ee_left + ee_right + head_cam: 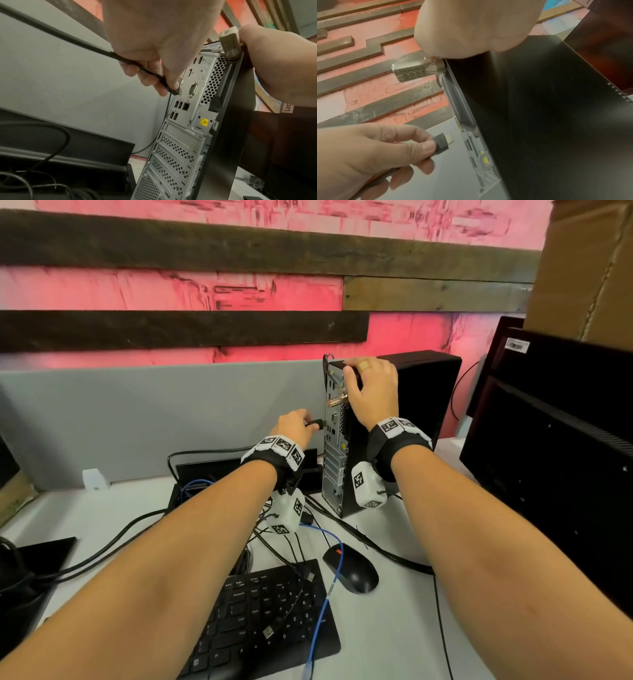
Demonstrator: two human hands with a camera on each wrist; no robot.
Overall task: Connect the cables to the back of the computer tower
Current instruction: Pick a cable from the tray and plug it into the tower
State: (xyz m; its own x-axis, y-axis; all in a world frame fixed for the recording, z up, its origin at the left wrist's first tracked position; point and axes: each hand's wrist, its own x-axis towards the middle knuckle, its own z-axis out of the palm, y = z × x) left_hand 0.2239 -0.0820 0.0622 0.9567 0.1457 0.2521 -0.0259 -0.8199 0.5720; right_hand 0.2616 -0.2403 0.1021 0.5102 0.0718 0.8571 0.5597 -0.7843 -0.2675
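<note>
You are holding the computer tower [394, 419] upright on the desk [394, 628] with your right hand [371, 392], its fingers curling over the top rear corner just above a silver lock [337, 400] that is sticking out of the back panel. Your left hand [294, 428] is pinching the black plug [442, 144] of a cable [56, 32] between thumb and fingertips, with its metal tip pointing at the back panel and sitting just beside it, not yet in any socket. The grip on the moulded plug body looks right: it is the stiff part, while the cord behind it is thick and springy and will likely tug the plug sideways, so keep your fingers close to the tip. The metal end is thin and probably bends if it is forced in crooked, so squaring it to the port matters more than strength. The tower looks heavy enough to stand alone, but your bracing hand should stop it sliding away to the right as you push. On the near desk a blue cable [323, 604] and a loose USB plug [268, 632] are lying across the keyboard [260, 621], beside the mouse [351, 568], waiting their turn.
</note>
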